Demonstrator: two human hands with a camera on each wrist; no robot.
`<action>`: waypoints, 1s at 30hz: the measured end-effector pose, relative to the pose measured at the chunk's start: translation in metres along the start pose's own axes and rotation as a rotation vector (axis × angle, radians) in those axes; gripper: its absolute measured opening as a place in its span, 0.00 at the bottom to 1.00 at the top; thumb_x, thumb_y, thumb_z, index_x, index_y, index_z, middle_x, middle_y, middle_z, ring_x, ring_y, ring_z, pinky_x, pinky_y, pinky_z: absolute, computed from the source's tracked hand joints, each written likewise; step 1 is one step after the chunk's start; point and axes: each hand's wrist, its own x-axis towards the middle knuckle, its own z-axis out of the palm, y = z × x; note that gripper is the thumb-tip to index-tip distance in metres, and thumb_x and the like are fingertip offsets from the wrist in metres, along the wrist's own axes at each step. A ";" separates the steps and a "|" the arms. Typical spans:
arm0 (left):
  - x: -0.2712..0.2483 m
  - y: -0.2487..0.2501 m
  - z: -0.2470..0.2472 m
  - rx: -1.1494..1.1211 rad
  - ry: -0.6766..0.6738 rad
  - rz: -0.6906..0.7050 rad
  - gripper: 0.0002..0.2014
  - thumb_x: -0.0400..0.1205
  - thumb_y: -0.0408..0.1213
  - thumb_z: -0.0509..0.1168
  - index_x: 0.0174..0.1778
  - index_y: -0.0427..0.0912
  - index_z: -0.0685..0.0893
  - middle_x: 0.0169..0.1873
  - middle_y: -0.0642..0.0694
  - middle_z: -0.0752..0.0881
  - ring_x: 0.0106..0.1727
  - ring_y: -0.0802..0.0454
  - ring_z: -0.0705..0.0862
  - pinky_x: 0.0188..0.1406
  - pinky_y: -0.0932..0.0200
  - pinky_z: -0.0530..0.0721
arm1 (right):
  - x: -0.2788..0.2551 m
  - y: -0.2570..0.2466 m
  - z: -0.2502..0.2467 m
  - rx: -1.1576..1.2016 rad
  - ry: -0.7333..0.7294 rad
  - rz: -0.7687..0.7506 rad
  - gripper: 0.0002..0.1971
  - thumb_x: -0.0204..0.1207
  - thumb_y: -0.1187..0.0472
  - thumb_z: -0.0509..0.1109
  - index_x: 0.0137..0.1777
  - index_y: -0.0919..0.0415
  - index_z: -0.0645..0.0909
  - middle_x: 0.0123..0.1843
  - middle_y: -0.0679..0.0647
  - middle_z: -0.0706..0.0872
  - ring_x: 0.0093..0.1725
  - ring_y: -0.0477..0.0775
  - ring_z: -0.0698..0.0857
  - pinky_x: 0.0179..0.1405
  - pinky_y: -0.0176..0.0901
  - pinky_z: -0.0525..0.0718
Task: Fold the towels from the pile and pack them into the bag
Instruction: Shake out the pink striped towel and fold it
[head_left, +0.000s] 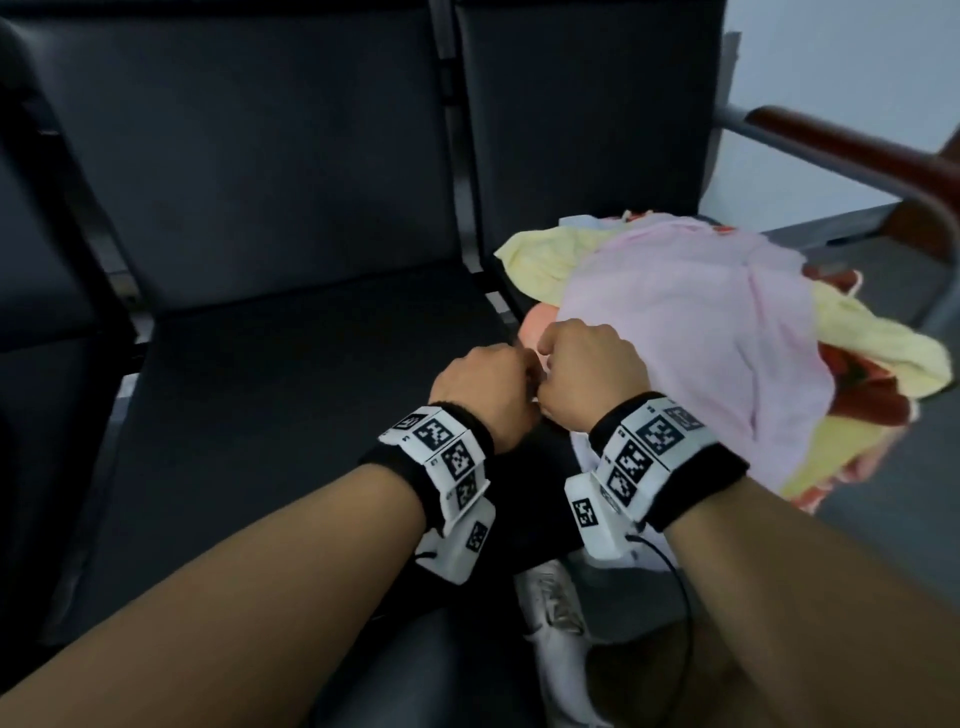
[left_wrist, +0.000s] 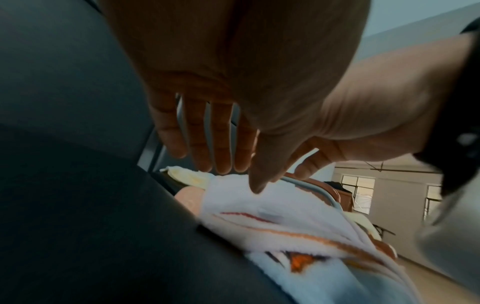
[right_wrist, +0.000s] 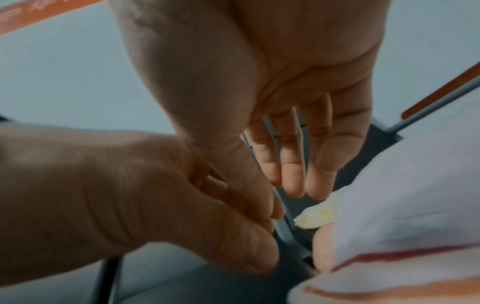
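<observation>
A heap of towels lies on the right-hand black seat, with a pale pink towel (head_left: 701, 332) spread on top. Yellow towels (head_left: 545, 254) and a red patterned one (head_left: 872, 384) poke out beneath it. My left hand (head_left: 488, 384) and right hand (head_left: 587, 364) hover side by side at the pink towel's near left corner, knuckles up. In the left wrist view the left hand (left_wrist: 233, 172) hangs with straight fingers just above the towel's edge (left_wrist: 272, 205). The right hand (right_wrist: 293, 185) also points straight fingers down beside the towel (right_wrist: 415, 195), holding nothing. No bag is in view.
The black seat (head_left: 291, 415) to the left of the heap is bare. A wooden armrest on a metal frame (head_left: 857, 150) runs behind and to the right of the towels. A white shoe-like thing (head_left: 556, 623) lies on the floor below my wrists.
</observation>
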 end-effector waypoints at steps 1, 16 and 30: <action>0.009 0.009 0.007 0.011 -0.018 0.022 0.15 0.80 0.44 0.69 0.63 0.55 0.85 0.60 0.47 0.85 0.60 0.42 0.85 0.48 0.54 0.76 | -0.001 0.013 -0.003 0.007 -0.003 0.032 0.20 0.73 0.56 0.74 0.65 0.56 0.81 0.60 0.57 0.88 0.63 0.65 0.84 0.58 0.51 0.83; 0.045 0.040 0.043 -0.072 0.007 -0.019 0.08 0.84 0.36 0.59 0.56 0.50 0.79 0.55 0.39 0.87 0.56 0.35 0.83 0.50 0.49 0.76 | -0.007 0.090 0.000 0.043 -0.112 0.195 0.25 0.66 0.53 0.82 0.62 0.55 0.80 0.56 0.57 0.86 0.56 0.63 0.86 0.52 0.49 0.85; 0.023 0.011 -0.017 -0.389 0.404 -0.132 0.08 0.90 0.44 0.54 0.51 0.47 0.76 0.44 0.45 0.84 0.51 0.42 0.79 0.44 0.55 0.70 | -0.013 0.063 -0.006 0.049 0.061 0.122 0.08 0.78 0.59 0.69 0.55 0.61 0.81 0.51 0.60 0.86 0.42 0.62 0.77 0.41 0.45 0.73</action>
